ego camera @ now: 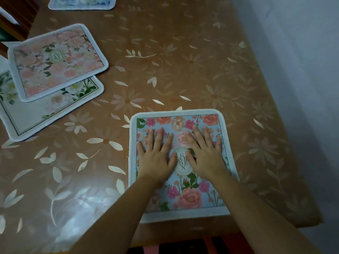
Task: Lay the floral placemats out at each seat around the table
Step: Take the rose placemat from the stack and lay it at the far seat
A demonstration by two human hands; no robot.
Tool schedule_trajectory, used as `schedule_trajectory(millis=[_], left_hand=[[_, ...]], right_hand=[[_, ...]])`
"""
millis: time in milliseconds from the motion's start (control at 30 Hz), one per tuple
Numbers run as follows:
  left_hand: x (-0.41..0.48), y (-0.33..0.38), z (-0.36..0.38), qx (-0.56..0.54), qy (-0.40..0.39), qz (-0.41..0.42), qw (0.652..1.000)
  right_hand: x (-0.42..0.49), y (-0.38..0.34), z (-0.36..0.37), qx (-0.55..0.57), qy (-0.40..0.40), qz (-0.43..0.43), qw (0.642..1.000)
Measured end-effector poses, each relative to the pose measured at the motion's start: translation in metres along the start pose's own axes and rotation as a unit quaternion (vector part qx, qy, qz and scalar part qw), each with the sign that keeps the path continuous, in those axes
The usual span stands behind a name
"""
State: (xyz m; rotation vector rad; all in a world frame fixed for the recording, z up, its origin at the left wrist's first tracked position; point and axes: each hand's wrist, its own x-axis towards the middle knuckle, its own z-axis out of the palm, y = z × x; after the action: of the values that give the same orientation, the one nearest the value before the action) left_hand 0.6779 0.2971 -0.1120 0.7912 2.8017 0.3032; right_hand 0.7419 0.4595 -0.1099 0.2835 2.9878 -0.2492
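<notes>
A light-blue placemat with pink and peach flowers (190, 197) lies flat at the near edge of the table, right in front of me. My left hand (156, 154) and my right hand (205, 153) both rest palm down on it, fingers spread, side by side around its round "Garden" emblem. At the left, a pale pink floral placemat (58, 61) lies tilted on top of a white placemat with green leaves (36, 114). The lower edge of a bluish placemat (82, 3) shows at the far top edge.
The table wears a glossy brown cloth with pale daisy print (183, 61). Its right edge runs along a pale wall (302, 70). Dark wooden furniture (16, 17) stands at the far left corner. Glare marks the cloth at lower left.
</notes>
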Motion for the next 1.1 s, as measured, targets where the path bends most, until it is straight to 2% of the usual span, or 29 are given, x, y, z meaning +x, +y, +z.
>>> schedule_trajectory(millis=[233,500,800,1100], left_hand=[[0.043,-0.008,-0.008,-0.021,0.014,-0.023,0.999],[0.065,-0.017,-0.016,-0.023,0.020,-0.007,1.000],[0.019,-0.023,-0.003,-0.009,0.027,0.000,1.000],[-0.038,-0.012,0.005,-0.026,0.014,0.010,1.000]], right_hand=[[0.041,0.013,-0.005,-0.006,0.017,-0.011,1.000],[0.060,0.017,-0.011,0.014,0.036,0.048,0.998],[0.001,0.029,-0.005,0.008,0.032,0.005,0.999],[-0.068,0.018,0.002,-0.003,0.028,0.027,0.999]])
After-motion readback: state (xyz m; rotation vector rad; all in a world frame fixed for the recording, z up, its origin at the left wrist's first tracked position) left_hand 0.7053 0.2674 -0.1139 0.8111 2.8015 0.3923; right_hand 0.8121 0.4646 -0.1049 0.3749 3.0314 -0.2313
